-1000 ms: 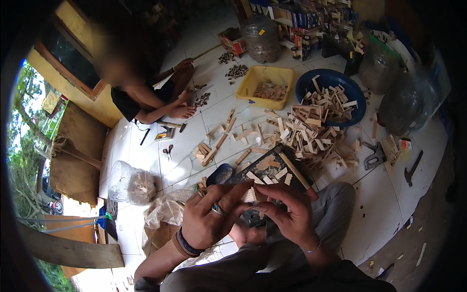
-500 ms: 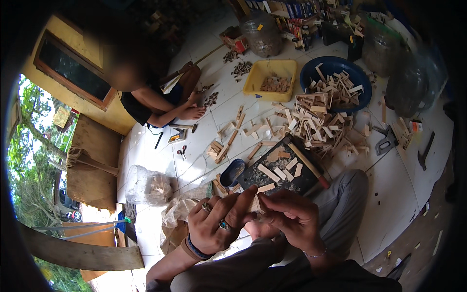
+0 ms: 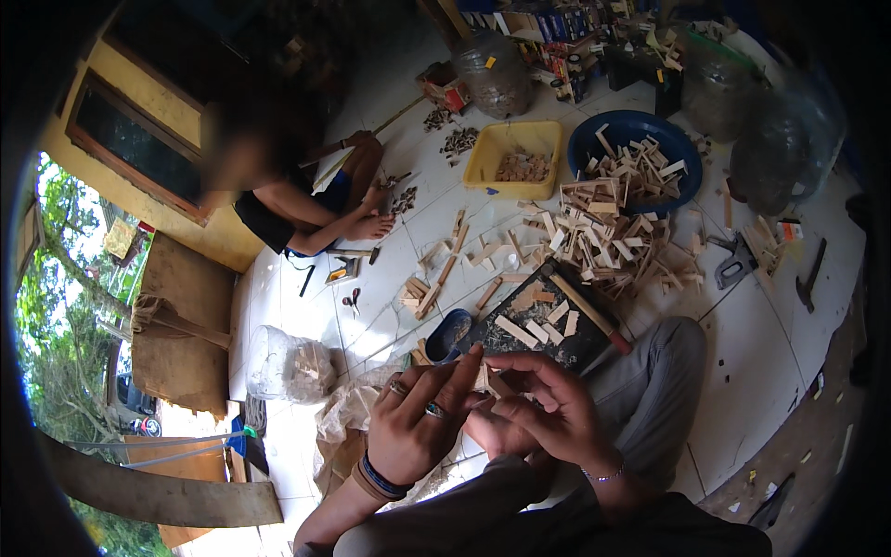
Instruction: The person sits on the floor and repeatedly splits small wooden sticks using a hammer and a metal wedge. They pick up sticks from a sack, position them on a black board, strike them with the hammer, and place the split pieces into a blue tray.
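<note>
Pale raw wood pieces [image 3: 603, 232]; glossy white floor tiles [image 3: 752, 343]; yellow plastic tub [image 3: 483, 162].

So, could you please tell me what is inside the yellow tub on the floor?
The yellow tub holds a small heap of brownish wooden bits near its middle, with bare yellow floor around it. Whatever lies beneath that heap is covered.
</note>
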The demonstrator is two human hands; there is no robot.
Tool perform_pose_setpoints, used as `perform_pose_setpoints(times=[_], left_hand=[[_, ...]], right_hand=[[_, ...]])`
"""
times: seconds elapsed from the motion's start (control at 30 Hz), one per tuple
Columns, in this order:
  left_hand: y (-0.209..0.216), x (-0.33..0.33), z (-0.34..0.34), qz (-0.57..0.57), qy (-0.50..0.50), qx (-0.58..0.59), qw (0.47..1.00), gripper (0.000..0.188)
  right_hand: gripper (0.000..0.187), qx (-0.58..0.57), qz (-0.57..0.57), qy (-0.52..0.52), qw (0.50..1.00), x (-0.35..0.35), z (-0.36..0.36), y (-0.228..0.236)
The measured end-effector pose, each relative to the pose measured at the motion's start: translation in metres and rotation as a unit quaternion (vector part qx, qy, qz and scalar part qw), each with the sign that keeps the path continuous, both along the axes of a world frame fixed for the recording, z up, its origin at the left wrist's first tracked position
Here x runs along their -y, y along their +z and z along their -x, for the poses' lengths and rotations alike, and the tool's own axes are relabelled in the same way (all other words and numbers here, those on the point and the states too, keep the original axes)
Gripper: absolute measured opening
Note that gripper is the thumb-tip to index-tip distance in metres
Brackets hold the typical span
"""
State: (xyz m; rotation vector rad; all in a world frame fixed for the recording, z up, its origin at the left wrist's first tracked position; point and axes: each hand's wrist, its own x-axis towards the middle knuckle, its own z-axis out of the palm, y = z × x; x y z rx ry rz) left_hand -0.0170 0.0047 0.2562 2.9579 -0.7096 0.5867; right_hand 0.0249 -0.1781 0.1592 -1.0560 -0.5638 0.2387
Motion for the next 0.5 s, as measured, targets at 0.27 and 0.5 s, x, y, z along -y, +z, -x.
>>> perform_pose_setpoints(times=[0.27,0.5], left_hand=[[0.002,-0.006,-0.009,0.13,0.043,-0.009,0.991,0.048],[-0.062,0.078,-0.023,0.266,-0.34,-0.334,0.838,0.045]], right_hand=[[0.044,0.106,0.169,0.001,0.98,-0.074,-0.059,-0.079],[0.04,0.457,0.353,0.062,0.814,-0.24,-0.021,-0.105]])
